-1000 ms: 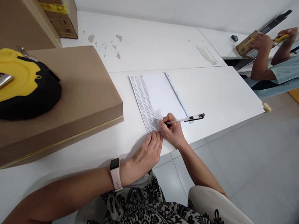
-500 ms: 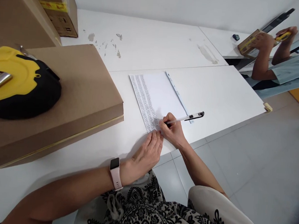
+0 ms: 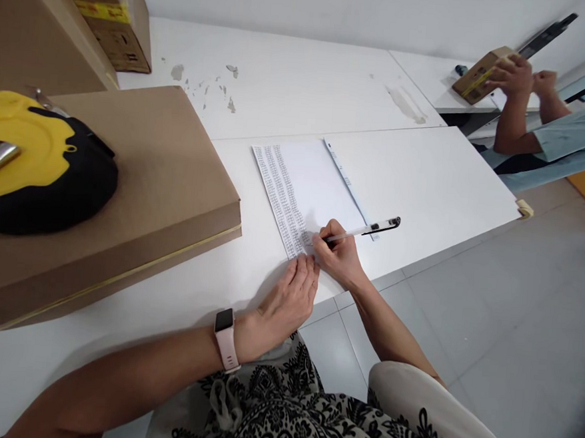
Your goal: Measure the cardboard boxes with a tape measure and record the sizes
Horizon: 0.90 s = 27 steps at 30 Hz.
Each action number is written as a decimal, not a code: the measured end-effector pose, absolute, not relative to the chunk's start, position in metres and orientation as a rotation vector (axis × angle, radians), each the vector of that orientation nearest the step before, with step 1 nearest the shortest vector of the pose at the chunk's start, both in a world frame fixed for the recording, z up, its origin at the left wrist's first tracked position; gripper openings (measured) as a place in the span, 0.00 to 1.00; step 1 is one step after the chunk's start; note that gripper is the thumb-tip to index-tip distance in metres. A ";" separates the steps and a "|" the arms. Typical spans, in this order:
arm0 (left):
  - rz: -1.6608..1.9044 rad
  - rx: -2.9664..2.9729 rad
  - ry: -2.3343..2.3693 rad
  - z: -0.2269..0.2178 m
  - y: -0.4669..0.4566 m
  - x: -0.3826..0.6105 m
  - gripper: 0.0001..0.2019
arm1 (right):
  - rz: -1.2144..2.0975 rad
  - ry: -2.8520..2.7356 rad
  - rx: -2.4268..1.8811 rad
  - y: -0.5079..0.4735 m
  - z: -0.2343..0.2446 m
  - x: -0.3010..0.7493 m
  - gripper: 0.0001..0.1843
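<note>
A white sheet of paper [image 3: 320,181] lies on the white table, with rows of small dark writing along its left side. My right hand [image 3: 339,254] grips a clear pen with a black cap end [image 3: 372,229], its tip side down at the paper near the written rows. Flat at the paper's lower edge rests my left hand [image 3: 290,292], fingers stretched out and touching the sheet. A pink-strapped watch [image 3: 227,340] is on my left wrist. Along the paper's right side runs a pale blue printed strip [image 3: 348,183].
A large cardboard box [image 3: 140,168] stands left, with a yellow and black tape measure [image 3: 51,162] on it. More boxes [image 3: 120,33] sit behind. At the far right, another person's hands [image 3: 515,78] are at a small carton [image 3: 477,78]. The table edge [image 3: 445,250] borders a tiled floor.
The other person's hands have shifted, the small carton has moved slightly left and up, and the yellow tool they held no longer shows. My own hands look almost unchanged.
</note>
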<state>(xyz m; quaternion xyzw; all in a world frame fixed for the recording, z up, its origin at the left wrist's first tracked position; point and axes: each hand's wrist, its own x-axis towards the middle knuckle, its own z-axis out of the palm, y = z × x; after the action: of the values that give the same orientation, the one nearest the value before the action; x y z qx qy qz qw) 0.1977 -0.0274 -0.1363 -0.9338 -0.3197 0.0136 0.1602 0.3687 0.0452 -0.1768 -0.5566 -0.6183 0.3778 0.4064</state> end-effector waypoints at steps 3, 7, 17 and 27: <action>-0.029 -2.684 -0.924 -0.139 -0.028 0.197 0.29 | 0.930 -1.547 -1.422 0.045 -0.177 0.369 0.12; -0.037 -2.680 -0.920 -0.140 -0.029 0.196 0.29 | 0.931 -1.563 -1.416 0.046 -0.176 0.369 0.12; 0.069 -2.646 -0.887 -0.133 -0.027 0.197 0.28 | 0.897 -1.560 -1.405 0.046 -0.177 0.370 0.13; 0.088 -2.623 -0.882 -0.128 -0.027 0.197 0.28 | 0.875 -1.577 -1.431 0.046 -0.175 0.368 0.13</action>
<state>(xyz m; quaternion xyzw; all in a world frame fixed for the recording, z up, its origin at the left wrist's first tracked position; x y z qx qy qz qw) 0.1965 -0.0268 -0.1280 -0.9309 -0.3130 0.0314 0.1855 0.3681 0.0457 -0.1750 -0.5676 -0.6255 0.3469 0.4076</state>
